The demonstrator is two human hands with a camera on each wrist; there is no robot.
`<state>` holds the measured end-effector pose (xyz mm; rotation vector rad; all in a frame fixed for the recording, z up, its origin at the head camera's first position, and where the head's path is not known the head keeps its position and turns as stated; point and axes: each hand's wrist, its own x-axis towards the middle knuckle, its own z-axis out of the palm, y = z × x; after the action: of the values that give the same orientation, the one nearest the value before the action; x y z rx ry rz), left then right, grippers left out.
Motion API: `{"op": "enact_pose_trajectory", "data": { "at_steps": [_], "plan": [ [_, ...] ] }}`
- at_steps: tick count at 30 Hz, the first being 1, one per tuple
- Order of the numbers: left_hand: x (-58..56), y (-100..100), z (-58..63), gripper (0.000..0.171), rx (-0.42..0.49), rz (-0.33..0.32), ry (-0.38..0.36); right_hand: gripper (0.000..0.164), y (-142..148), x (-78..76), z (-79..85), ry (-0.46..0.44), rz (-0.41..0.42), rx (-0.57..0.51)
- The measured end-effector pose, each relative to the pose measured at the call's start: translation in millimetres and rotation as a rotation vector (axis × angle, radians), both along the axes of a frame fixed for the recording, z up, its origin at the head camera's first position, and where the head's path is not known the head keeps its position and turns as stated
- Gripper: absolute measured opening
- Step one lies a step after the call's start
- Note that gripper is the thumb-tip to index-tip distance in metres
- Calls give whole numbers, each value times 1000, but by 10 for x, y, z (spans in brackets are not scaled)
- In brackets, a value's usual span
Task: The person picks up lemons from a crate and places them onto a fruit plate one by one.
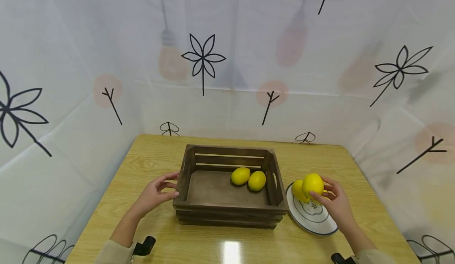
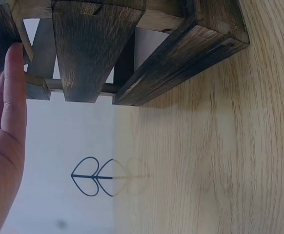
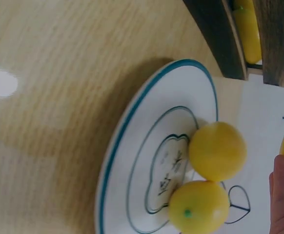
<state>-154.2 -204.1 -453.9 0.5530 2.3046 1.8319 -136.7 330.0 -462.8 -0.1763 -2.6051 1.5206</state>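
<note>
A dark brown wooden crate (image 1: 227, 207) stands mid-table, with two yellow lemons, one lemon (image 1: 240, 176) beside another lemon (image 1: 257, 181), against its right part. My left hand (image 1: 158, 191) touches the crate's left end with extended fingers; in the left wrist view, the hand (image 2: 8, 126) lies along the slats (image 2: 91, 53). My right hand (image 1: 335, 201) holds a lemon (image 1: 313, 184) between thumb and fingers, above a white blue-rimmed plate (image 1: 320, 226). Two lemons lie on that plate in the right wrist view: a farther lemon (image 3: 217, 151) and a nearer lemon (image 3: 199, 207).
The light wooden table (image 1: 156, 153) carries the crate and plate, which sit close together at the crate's right end. A white cloth (image 1: 227, 110) printed with leaves and plants hangs behind the table and along both sides.
</note>
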Motion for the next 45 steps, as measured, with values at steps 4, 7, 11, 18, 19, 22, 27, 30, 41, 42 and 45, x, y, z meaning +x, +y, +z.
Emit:
{"op": "enact_pose_trajectory", "data": {
  "at_steps": [4, 7, 11, 18, 19, 22, 27, 30, 41, 42, 45],
  "plan": [
    [0, 4, -2, 57, 1, 2, 4, 68, 26, 64, -65, -28, -44, -15],
    [-1, 4, 2, 57, 1, 6, 3, 68, 42, 117, -112, -45, -68, -41],
    [-4, -3, 7, 57, -4, 8, -3, 70, 78, 177, -179, -70, -94, -89],
    [-3, -6, 16, 58, -1, 11, -6, 72, 166, 219, -249, -120, -135, -148],
    [-2, -8, 17, 58, -1, 10, -7, 73, 187, 223, -269, -127, -138, -157],
    [2, -17, 17, 57, 1, 9, -4, 72, 275, 221, -384, -137, -157, -202],
    [13, -31, 10, 57, 1, 14, 6, 76, 467, 207, -609, -163, -181, -213],
    [15, -26, 7, 57, 2, 13, 6, 81, 594, 193, -755, -174, -204, -164],
    [-1, 2, 2, 57, 3, 1, -4, 91, 785, 164, -1025, -210, -288, -122],
    [-2, 1, 1, 57, 3, 2, -6, 91, 777, 172, -996, -211, -278, -117],
    [-5, 0, -2, 57, -1, 5, -10, 89, 701, 207, -834, -231, -258, -130]
  ]
}}
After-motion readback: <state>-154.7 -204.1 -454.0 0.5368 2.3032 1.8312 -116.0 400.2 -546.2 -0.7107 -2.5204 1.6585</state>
